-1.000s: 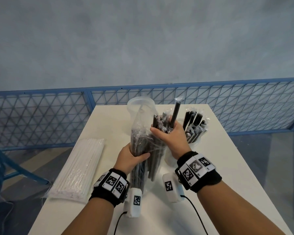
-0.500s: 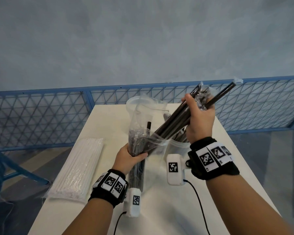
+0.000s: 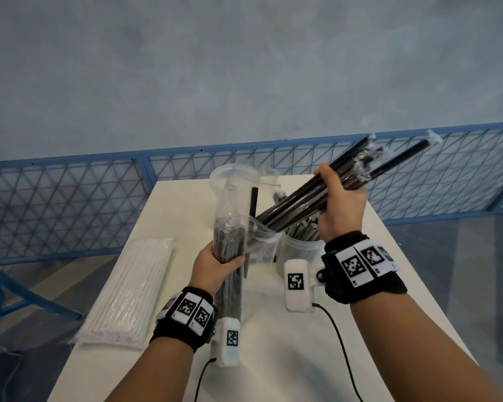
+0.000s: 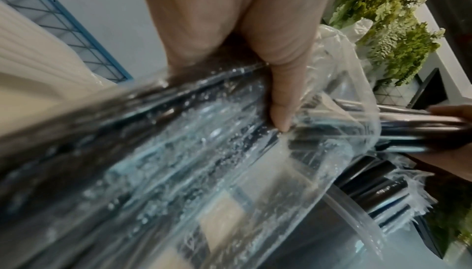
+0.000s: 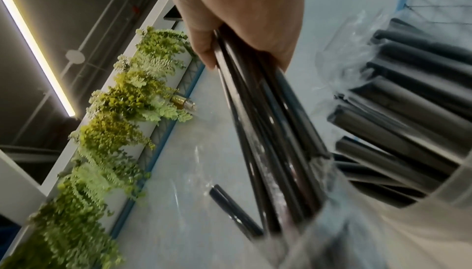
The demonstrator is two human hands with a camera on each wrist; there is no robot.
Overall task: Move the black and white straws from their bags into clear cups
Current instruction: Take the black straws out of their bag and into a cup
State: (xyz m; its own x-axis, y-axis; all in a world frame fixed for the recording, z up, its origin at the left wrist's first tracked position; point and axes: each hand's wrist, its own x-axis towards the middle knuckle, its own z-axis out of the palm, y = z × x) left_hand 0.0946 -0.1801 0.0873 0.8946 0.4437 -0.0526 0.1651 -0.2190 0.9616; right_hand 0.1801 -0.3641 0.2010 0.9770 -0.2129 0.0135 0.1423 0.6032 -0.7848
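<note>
My left hand [image 3: 215, 264] grips a clear bag of black straws [image 3: 230, 248] upright on the white table [image 3: 273, 358]; the thumb [image 4: 279, 99] presses the plastic. My right hand [image 3: 339, 204] holds a bundle of wrapped black straws [image 3: 296, 203], tilted up to the right, lower ends still in the bag's mouth. Below that hand stands a clear cup [image 3: 298, 250] with black straws in it [image 5: 408, 111]. A second, empty clear cup [image 3: 233, 177] stands behind the bag. A flat bag of white straws [image 3: 134, 288] lies at the table's left edge.
A blue mesh fence [image 3: 70, 204] runs behind the table before a grey wall. A blue chair frame [image 3: 26, 294] stands left of the table. Cables from the wrist cameras [image 3: 340, 343] trail over the near tabletop. Green plants [image 5: 114, 132] show in the wrist views.
My right hand has closed on a bundle of black straws and pulled it up and to the right out of the bag. The left hand has kept hold of the bag.
</note>
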